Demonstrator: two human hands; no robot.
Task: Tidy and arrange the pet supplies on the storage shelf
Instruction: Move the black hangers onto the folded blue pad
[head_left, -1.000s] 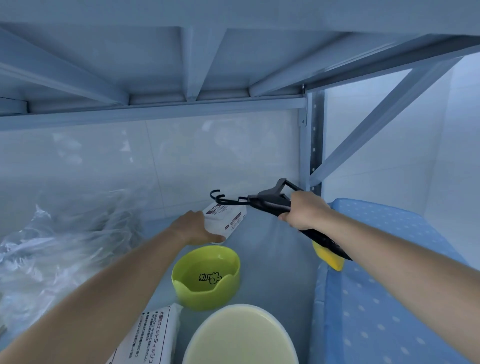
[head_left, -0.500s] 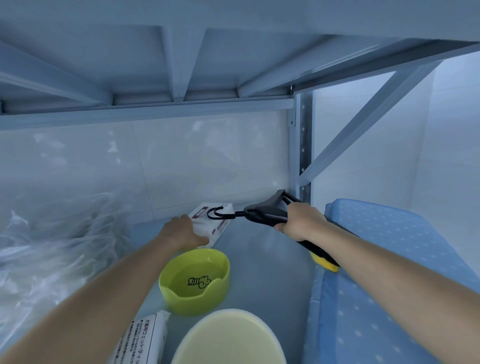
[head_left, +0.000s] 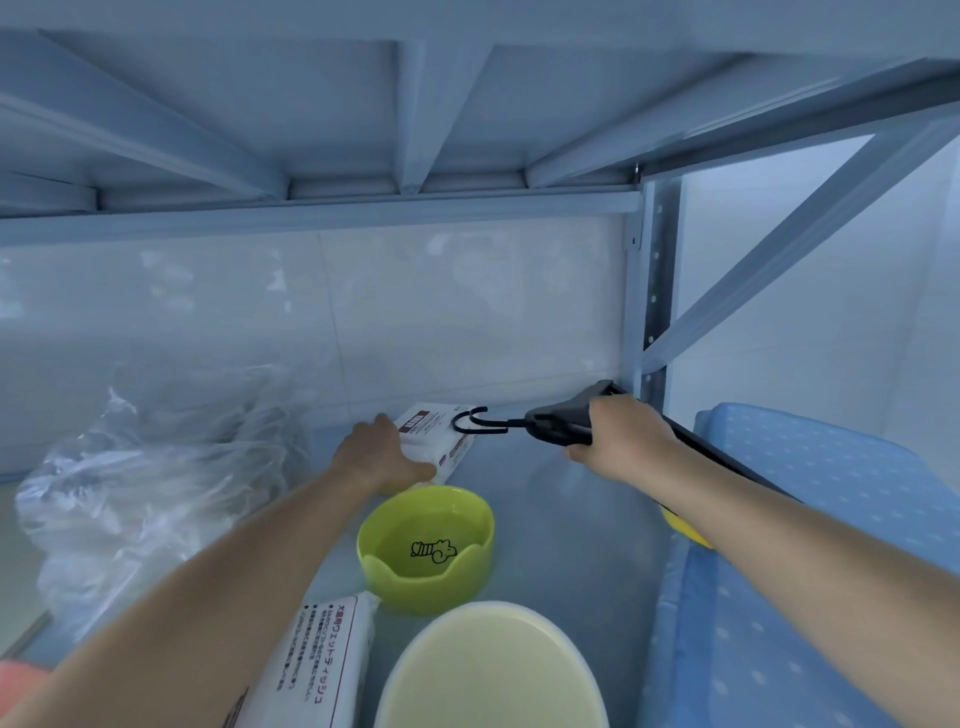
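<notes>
My left hand (head_left: 382, 454) lies on a white pack with a red label (head_left: 441, 435) near the back of the shelf (head_left: 561, 525), gripping its near end. My right hand (head_left: 621, 439) is closed around a black long-handled tool (head_left: 558, 422) whose metal hook points left over the pack; its handle runs back under my forearm to a yellow end (head_left: 685, 530). In front of the pack stands a lime-green pet bowl (head_left: 426, 548) with a small cartoon print inside.
A pale cream round bowl (head_left: 493, 670) sits nearest me. A white wipes packet with printed text (head_left: 317, 665) lies at the lower left. Crumpled clear plastic bags (head_left: 140, 493) fill the left side. A blue dotted cushion (head_left: 810, 571) is on the right, by the shelf post (head_left: 652, 291).
My left hand has pushed the white pack farther toward the back wall. My right hand has carried the black tool lower and toward the rear right corner.
</notes>
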